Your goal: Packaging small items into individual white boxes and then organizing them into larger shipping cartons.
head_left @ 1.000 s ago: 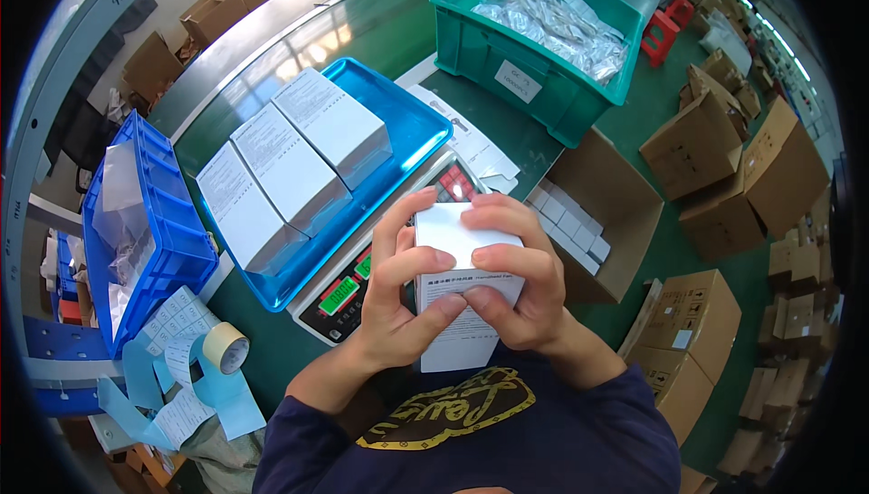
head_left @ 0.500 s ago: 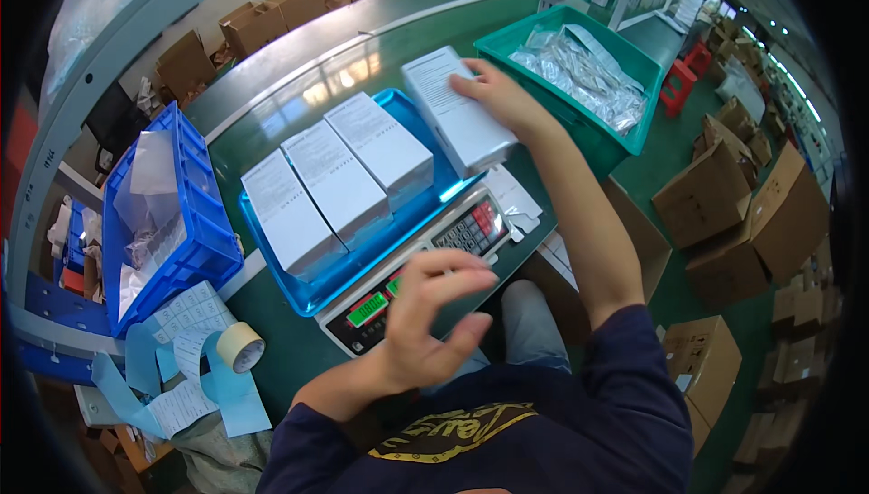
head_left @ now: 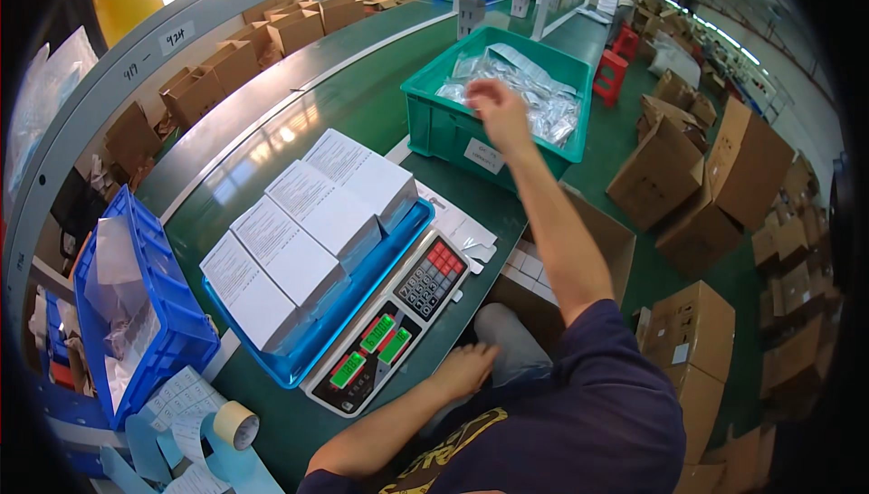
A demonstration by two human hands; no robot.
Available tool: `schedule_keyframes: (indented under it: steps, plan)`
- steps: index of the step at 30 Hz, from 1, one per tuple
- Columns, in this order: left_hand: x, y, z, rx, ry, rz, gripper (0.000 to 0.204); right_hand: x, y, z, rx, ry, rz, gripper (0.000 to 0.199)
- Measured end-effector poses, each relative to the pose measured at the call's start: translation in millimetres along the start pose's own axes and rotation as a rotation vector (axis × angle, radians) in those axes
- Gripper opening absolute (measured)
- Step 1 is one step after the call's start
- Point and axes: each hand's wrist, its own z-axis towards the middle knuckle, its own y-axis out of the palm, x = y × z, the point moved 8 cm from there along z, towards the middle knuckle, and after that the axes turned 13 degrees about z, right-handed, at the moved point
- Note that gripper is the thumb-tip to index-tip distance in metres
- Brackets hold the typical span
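Observation:
My right hand [head_left: 498,109] is over the near side of a green bin [head_left: 444,118] of clear plastic-wrapped packets [head_left: 543,100]. Its fingers are loosely bent, with nothing visible in them. Low beside the table's front edge, near my lap, my left hand [head_left: 466,370] is empty, its fingers relaxed and slightly apart. Several white printed boxes [head_left: 321,209] stand side by side in a shiny blue tray [head_left: 367,290]. The tray sits on a weighing scale [head_left: 421,281] with a keypad and lit green displays.
At left, a blue crate [head_left: 172,313] holds plastic sheets. A tape roll [head_left: 236,425] and label sheets [head_left: 186,397] lie in front of it. Papers [head_left: 462,227] lie right of the scale. Cardboard boxes [head_left: 683,340] and red stools [head_left: 611,76] stand on the floor at right.
My right hand has let go of a white box, now in the tray beside the others, and moved to the green bin. My left hand has dropped from above the scale toward my lap.

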Motion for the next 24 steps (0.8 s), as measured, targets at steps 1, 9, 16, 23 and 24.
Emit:
schedule_keyframes:
  steps: [1,9,16,23,24]
  plan:
    - [-6,25,0,-0.192,0.037,0.284,0.036,-11,-34,8,0.034,-0.089,-0.238,0.023]
    - [-10,23,8,-0.207,-0.053,0.267,0.04,102,-131,45,-0.482,0.277,-1.165,0.032]
    - [-8,13,7,-0.201,-0.071,0.216,0.04,106,-154,56,-0.115,0.183,-1.155,0.035]
    - [3,13,15,-0.187,0.012,0.217,0.038,116,-164,54,-0.132,0.154,-1.226,0.025]
    - [0,10,14,-0.169,-0.015,0.217,0.038,116,-154,58,-0.149,0.166,-1.208,0.023]
